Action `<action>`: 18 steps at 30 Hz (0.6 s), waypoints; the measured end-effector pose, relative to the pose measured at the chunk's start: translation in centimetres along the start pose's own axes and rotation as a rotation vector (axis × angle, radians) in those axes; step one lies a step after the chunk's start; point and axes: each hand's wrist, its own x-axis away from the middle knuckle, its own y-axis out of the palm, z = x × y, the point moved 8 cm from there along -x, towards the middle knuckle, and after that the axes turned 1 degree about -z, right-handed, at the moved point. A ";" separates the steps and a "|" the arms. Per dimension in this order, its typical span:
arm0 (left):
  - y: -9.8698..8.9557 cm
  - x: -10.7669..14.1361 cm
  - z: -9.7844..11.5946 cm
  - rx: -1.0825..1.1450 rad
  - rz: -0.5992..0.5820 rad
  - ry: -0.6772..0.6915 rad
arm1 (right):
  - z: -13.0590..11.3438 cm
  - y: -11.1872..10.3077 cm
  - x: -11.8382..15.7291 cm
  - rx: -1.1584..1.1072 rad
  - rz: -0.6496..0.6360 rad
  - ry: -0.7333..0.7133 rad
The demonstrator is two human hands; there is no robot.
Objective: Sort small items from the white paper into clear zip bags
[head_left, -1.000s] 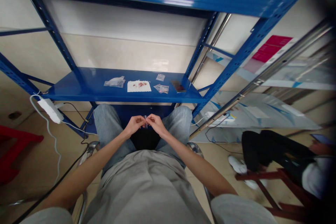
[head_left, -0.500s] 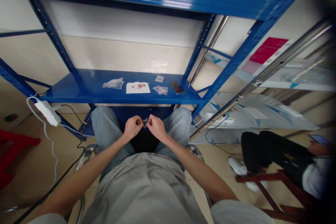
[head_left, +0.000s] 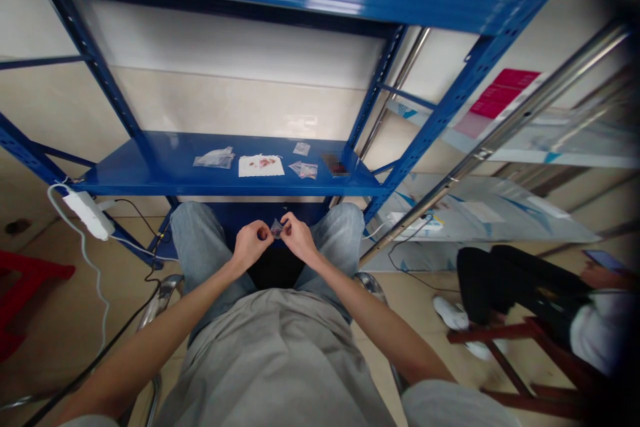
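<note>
Between my hands, above my lap, is a small clear plastic bag with something small and dark inside that I cannot make out. My left hand pinches the bag's left side between thumb and forefinger. At its right upper edge, my right hand grips it with thumb and finger closed. On the blue shelf in front of me lies a white sheet with small reddish-brown pieces on it. Left of the sheet is a pile of clear plastic bags; to its right are filled small bags.
Another small bag lies farther back on the blue shelf, near a blurred-out dark object. A white power strip hangs at the shelf's left end. To the right, a seated person holds a phone.
The small bag shows more plainly between my hands, as my right fingers have shifted slightly up. The view has moved a little; the things on the shelf lie as before.
</note>
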 end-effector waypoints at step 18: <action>2.5 -0.5 -5.6 0.841 -0.173 -0.452 | 2.2 0.0 -0.9 -0.919 -0.072 0.213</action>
